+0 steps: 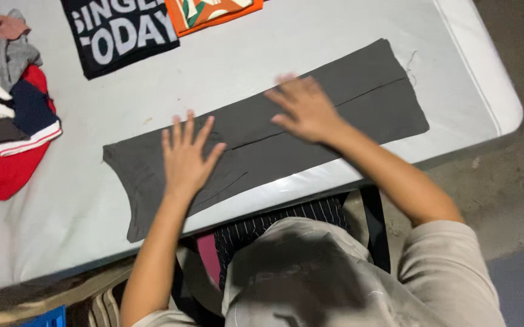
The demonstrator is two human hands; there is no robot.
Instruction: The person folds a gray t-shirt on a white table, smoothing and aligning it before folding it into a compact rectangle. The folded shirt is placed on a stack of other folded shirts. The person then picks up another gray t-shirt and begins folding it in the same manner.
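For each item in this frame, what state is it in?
Grey trousers: folded lengthwise, laid flat on the table.
Left hand: open, palm pressing the trousers.
Right hand: open, flat on the trousers, blurred.
Black shirt: folded, flat.
Orange shirt: folded, flat.
Clothes pile: unfolded, heaped.
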